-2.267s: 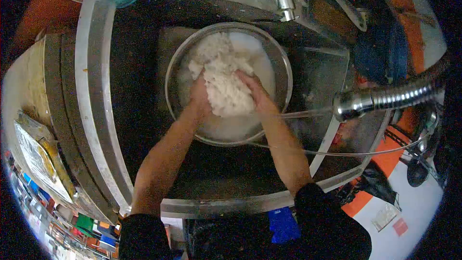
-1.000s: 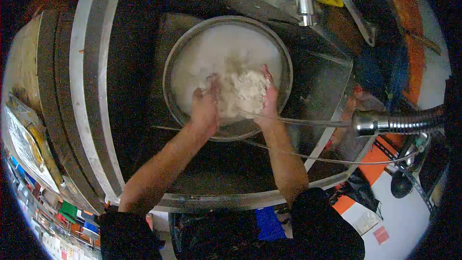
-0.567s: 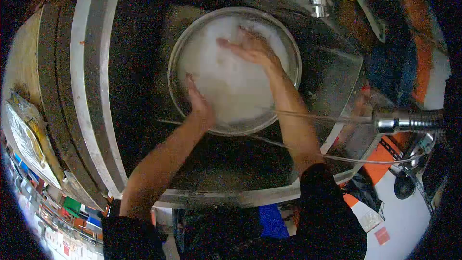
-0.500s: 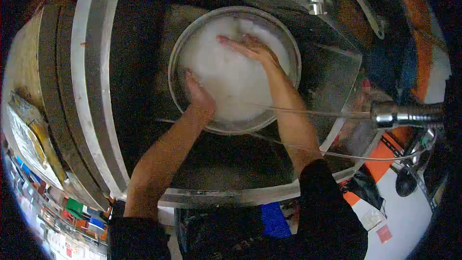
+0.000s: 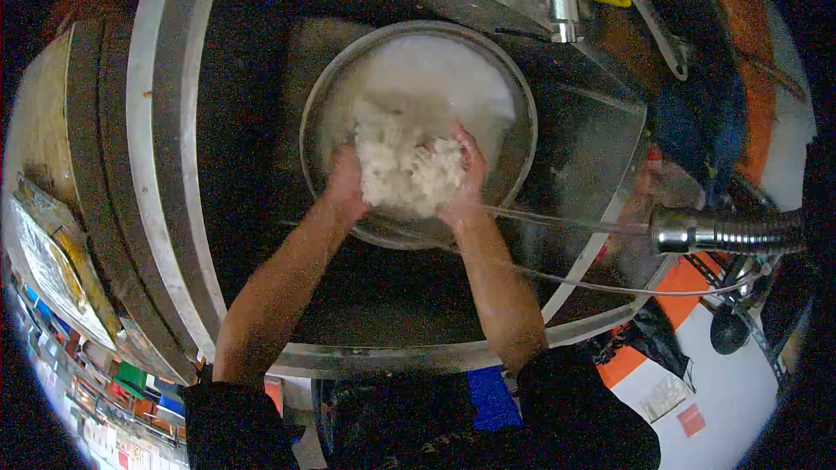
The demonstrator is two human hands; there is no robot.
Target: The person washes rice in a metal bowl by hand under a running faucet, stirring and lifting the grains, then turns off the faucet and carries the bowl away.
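Observation:
A wide round metal basin (image 5: 306, 135) stands in the dark sink, with cloudy white water (image 5: 435, 65) in it. Between my two hands a heaped mass of wet white rice (image 5: 396, 161) is scooped up at the near side of the basin. My left hand (image 5: 347, 181) cups the rice from the left, its fingers partly hidden behind the heap. On the other side my right hand (image 5: 468, 170) is curled around the rice, fingertips showing at its edge.
A metal tap (image 5: 564, 13) with a long lever rises at the sink's far right. A flexible metal hose (image 5: 723, 231) and thin clear tubes come in from the right. The sink's metal rim (image 5: 401, 357) runs along the near side; a wooden board (image 5: 43, 113) lies at left.
Both hands were apart and fairly flat at the water. My right hand has come back toward me, and the two hands now hold a heap of rice between them.

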